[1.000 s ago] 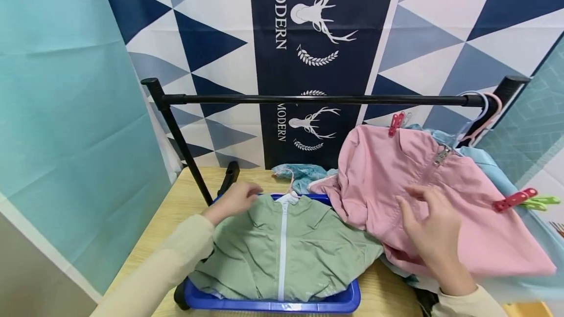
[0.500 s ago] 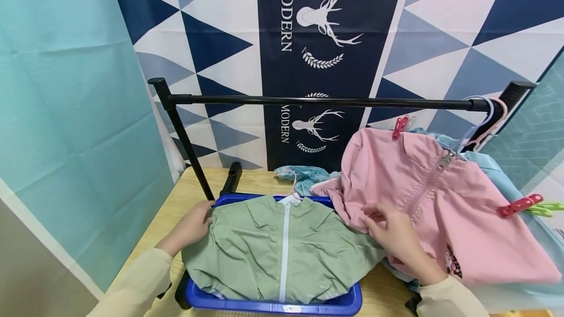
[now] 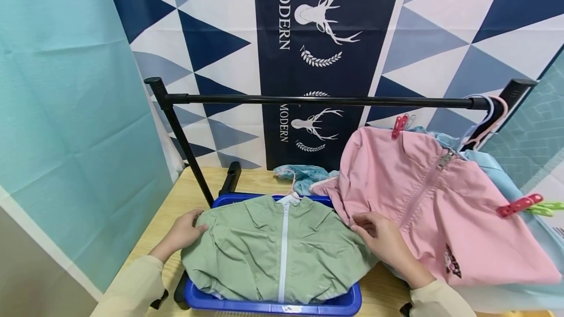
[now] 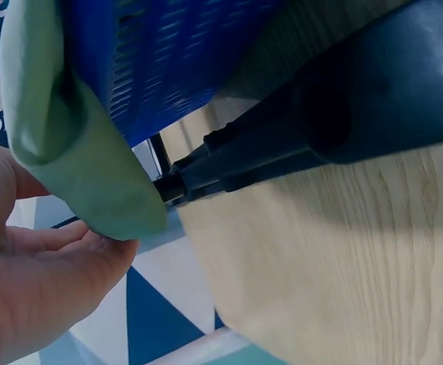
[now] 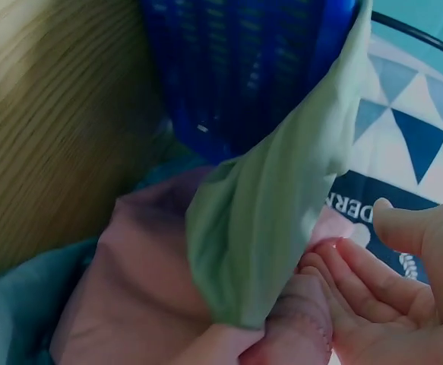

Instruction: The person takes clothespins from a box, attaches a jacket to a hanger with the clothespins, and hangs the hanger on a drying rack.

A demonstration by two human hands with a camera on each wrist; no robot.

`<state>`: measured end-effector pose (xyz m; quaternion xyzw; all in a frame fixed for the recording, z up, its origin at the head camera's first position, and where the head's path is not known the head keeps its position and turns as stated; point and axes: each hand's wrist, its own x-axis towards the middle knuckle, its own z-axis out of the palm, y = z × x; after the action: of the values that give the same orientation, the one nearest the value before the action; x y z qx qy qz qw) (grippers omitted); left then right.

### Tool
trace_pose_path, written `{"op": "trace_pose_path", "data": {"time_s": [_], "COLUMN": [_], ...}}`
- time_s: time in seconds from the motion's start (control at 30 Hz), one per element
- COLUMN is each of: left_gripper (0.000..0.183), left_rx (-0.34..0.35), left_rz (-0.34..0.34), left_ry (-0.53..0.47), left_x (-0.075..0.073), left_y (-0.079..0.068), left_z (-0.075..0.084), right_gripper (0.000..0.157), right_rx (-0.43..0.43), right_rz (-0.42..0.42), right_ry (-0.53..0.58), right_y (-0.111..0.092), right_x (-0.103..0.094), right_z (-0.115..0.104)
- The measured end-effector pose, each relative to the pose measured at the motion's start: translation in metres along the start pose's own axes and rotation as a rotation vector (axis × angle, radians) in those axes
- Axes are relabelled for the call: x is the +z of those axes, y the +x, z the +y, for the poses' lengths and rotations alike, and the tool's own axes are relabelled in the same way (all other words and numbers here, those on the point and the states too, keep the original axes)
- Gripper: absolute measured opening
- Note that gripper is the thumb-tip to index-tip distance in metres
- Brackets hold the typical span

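Note:
A green jacket (image 3: 253, 238) with a white front zip lies spread over a blue basket (image 3: 269, 305). A pink hanger hook (image 3: 293, 176) shows at its collar. My left hand (image 3: 182, 231) holds the outer edge of the jacket's left-side sleeve, thumb on one side and fingers on the other. In the left wrist view, the green sleeve (image 4: 92, 160) lies against my fingertips. At the opposite sleeve is my right hand (image 3: 383, 236). In the right wrist view its fingers touch the fabric behind the green sleeve (image 5: 274, 205), while the thumb stands apart.
A pink jacket (image 3: 410, 180) hangs at the right end of a black rack (image 3: 308, 102), overlapping my right hand's area. Red clothespins (image 3: 520, 205) clip it. Bunched teal cloth (image 3: 304, 175) lies behind the basket on the wooden table (image 3: 194, 185).
My left hand has moved from near the collar out and down to the sleeve's edge. My right hand has moved left from over the pink jacket to the green sleeve.

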<state>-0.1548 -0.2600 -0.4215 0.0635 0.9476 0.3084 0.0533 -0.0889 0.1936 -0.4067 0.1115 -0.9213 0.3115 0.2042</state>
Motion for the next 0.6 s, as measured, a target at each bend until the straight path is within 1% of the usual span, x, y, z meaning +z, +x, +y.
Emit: {"op": "trace_pose_path", "data": {"time_s": [0.13,0.27,0.33,0.47,0.6], "left_gripper": [0.048,0.046,0.046,0.046,0.045], "left_rx": [-0.025,-0.05,-0.064,-0.083,-0.089], "left_rz": [-0.003,-0.017,-0.024,-0.029,-0.007], "left_ry": [-0.039,-0.077,-0.091,-0.122,-0.126], "left_x": [-0.004,-0.006,-0.006,-0.005,-0.004], "left_y": [0.0,0.002,0.003,0.005,0.006], "left_z": [0.001,0.001,0.002,0.003,0.001], "right_gripper": [0.023,0.021,0.019,0.017,0.017], "right_rx": [0.025,0.039,0.065,0.105,0.124], "right_rz": [-0.006,0.003,-0.001,-0.026,-0.051], "right_ry": [-0.023,-0.044,-0.055,-0.082,-0.083], "right_y": [0.005,0.007,0.007,0.005,0.004], "right_x": [-0.001,-0.004,-0.007,-0.01,-0.009], "right_z": [0.01,0.021,0.025,0.03,0.03]}}
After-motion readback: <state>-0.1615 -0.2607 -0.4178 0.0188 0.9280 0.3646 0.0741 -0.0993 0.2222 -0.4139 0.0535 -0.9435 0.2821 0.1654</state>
